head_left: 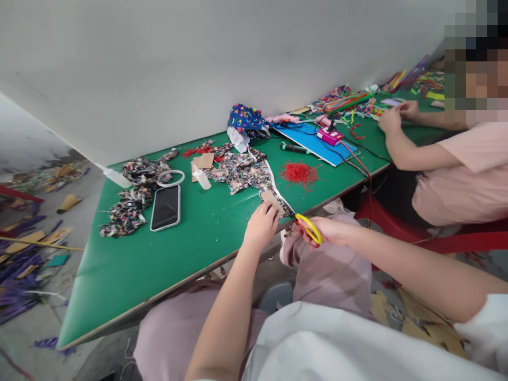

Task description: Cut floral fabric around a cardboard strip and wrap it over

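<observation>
Green table (159,264): it runs from the lower left to the upper right, against a pale wall (178,69) filling the top.
Right hand (327,231): closed around yellow-handled scissors (317,234) right of centre, just off the table's near edge; whether the blades are parted, I cannot tell.
Left hand (261,226): fingers bent and close together at a cardboard piece (270,200), near the middle of the frame; whether they pinch or merely press it, I cannot tell.
Printed fabric (246,172): spread around the centre, a narrow white-edged strip (273,182) leading down to the scissors.
Cutting risk: the left fingertips are near the scissors, so a slip or a sudden tug on the strip could nick them; a skewed blade could bite into fabric meant to stay whole.
Edge risk: scissors and strip lie at the table's border, so a loosened hold could drop them toward the lap.
Red threads (299,174): loose, just right of the strip; a sweeping sleeve or trailing cloth could snag them.
Small bottle (202,178): tilted, left of the fabric; if uncapped, it might leak onto the cloth.
Co-worker's hands (391,120): upper right, well apart from the scissors.
</observation>
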{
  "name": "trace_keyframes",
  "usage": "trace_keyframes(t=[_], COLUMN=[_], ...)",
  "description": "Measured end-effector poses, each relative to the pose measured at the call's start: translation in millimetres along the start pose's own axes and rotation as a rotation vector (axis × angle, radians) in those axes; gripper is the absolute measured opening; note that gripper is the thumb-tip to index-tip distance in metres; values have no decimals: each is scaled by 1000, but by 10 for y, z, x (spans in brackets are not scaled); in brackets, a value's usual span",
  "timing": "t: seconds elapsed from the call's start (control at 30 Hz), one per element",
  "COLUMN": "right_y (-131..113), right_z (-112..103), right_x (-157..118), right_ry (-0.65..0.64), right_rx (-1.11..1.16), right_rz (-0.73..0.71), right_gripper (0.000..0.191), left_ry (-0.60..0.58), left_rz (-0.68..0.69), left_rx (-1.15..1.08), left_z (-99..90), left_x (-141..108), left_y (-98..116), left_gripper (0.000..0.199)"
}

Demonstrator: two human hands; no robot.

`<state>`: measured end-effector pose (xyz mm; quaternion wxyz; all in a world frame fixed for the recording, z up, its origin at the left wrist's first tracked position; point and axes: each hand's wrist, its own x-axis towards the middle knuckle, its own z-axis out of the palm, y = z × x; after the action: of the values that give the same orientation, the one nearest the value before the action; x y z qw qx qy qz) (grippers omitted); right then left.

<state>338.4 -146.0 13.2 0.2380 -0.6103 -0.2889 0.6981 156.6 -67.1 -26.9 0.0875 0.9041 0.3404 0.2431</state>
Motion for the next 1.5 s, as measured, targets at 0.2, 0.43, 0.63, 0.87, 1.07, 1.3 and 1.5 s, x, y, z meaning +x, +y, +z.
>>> trace_keyframes(t=[0.2,0.43,0.63,0.87,1.07,1.3,1.5], right_y=[15,16,-19,-71,-38,31,27], right_z=[-9,10,7,-31,-29,-8,-50], right_x=[31,72,49,14,26,84,84], right_ry=[68,125,185,191,158,81,47], right_rx=[-87,-182,-249,-274,-249,-243,-218], right_rz=[-24,-70,-88,-71,-63,-100,-77], right_gripper=[17,22,20,28,30,36,44], left_ry=[-1,-1,-1,1,14,5,-4], left_rz=[-1,-11,-9,-12,-12,-10,-10], left_rx=[-2,-2,-5,-11,-14,-7,-12], left_z=[-10,-11,-3,1,10,4,-3], left_x=[0,-4,0,6,7,9,7], left_y=[7,6,7,5,8,5,6], left_gripper=[19,20,19,18,18,19,19])
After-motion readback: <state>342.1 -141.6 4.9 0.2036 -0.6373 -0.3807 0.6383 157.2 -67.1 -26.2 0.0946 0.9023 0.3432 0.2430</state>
